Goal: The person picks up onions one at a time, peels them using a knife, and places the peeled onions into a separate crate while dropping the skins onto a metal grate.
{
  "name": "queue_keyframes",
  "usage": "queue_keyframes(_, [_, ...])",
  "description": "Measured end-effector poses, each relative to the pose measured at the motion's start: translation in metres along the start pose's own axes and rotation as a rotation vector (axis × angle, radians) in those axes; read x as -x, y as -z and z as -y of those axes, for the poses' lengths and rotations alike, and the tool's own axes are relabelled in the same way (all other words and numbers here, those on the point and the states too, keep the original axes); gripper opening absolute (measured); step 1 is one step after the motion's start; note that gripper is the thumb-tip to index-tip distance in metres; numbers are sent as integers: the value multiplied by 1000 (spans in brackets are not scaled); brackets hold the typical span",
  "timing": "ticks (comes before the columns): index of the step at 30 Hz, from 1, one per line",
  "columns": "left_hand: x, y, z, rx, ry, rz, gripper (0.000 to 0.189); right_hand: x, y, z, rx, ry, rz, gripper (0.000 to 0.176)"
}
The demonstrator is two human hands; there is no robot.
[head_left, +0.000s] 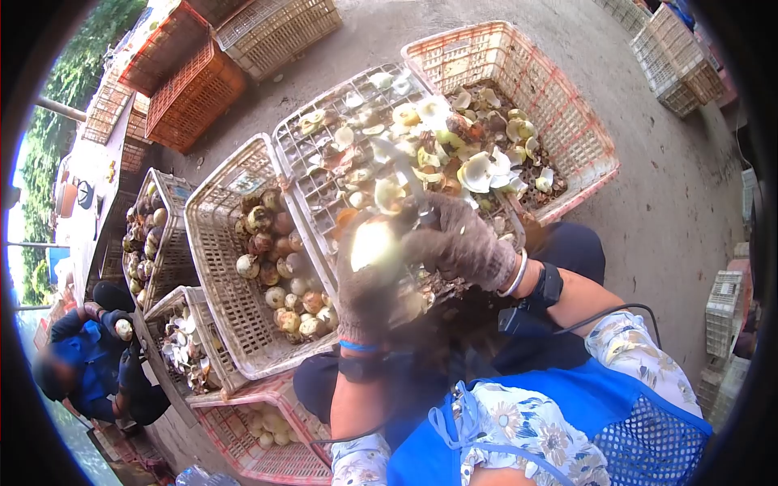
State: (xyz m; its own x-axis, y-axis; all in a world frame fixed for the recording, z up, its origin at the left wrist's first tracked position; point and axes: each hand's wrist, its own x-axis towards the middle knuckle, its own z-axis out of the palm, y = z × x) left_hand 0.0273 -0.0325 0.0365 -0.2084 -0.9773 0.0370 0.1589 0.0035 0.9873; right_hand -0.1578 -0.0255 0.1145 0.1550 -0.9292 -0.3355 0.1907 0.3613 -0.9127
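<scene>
Over the middle crate (pixel 296 158): left hand (pixel 365 300), gloved, fingers closed round a pale round fruit (pixel 371 243); right hand (pixel 462 243) fisted on a knife (pixel 405 174) (blade blurred) just beside it; peelings (pixel 478 170) heaped beyond.

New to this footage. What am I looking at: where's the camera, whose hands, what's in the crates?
One picture, from a fisheye camera on a person's head, looking down at their own gloved hands. No machine. The left hand holds a pale round fruit; the right hand grips a knife. Beneath them lie a flat tray and a pink crate, both with peelings; a white crate of whole fruits stands to the left. Another person sits lower left.
</scene>
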Motion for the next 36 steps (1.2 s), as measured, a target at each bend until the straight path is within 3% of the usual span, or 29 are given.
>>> queue_keyframes(2, [-2,-23,-40,348,203,-185,35,-2,-8,-17,21,271,-105,40])
queue_keyframes(3, [-3,-20,-37,347,209,-181,35,-7,-7,-29,19,268,-111,40])
queue_keyframes(5, [-8,-14,-32,-230,-47,-95,45,-20,-3,-41,107,664,-167,31])
queue_keyframes(6, [-5,-15,-32,-230,-47,-97,45,-21,1,-45,107,663,-166,31])
queue_keyframes(8, [-2,-26,-48,-175,8,-100,52,-20,7,-43,579,810,-293,21])
queue_keyframes(10, [-3,-24,-45,-241,-45,-69,49,-22,5,-40,397,776,-284,12])
queue_keyframes(12, [-5,-23,-36,134,89,-88,48,-12,3,-10,-165,17,-129,14])
queue_keyframes(13, [-4,-25,-41,314,151,-40,43,-25,1,-11,294,502,-92,19])
queue_keyframes(14, [-4,-24,-34,314,147,-42,43,-23,3,-11,295,505,-89,19])
queue_keyframes(16, [-3,-21,-17,-52,-81,-112,39,-9,1,4,-198,-49,-70,23])
queue_keyframes(17, [-3,-17,-14,-54,-83,-113,39,-14,4,-16,-165,103,6,26])
queue_keyframes(18, [-4,-11,-14,-13,-24,-74,52,-15,5,-21,-166,104,7,26])
queue_keyframes(20, [-7,-2,-19,70,97,6,79,-13,3,-20,522,426,-102,30])
queue_keyframes(21, [-5,-2,-22,71,101,9,79,-11,3,-15,193,165,-63,33])
queue_keyframes(23, [-3,-7,-39,-203,283,89,81,-17,8,-26,249,183,-35,33])
queue_keyframes(26, [8,-14,-25,-79,223,34,84,-18,11,-28,311,178,29,34])
queue_keyframes(27, [8,-13,-23,-81,226,32,84,-20,14,-26,420,275,70,34])
queue_keyframes(28, [8,-12,-23,-226,182,26,82,-20,15,-25,526,371,107,34])
queue_keyframes(30, [5,-11,-21,-367,133,20,81,-18,12,-24,426,359,149,33])
queue_keyframes(32, [5,-7,-15,-596,-86,41,80,-21,12,-39,524,505,126,32])
queue_keyframes(36, [4,-9,-20,-657,-69,84,81,-24,16,-52,594,519,49,32])
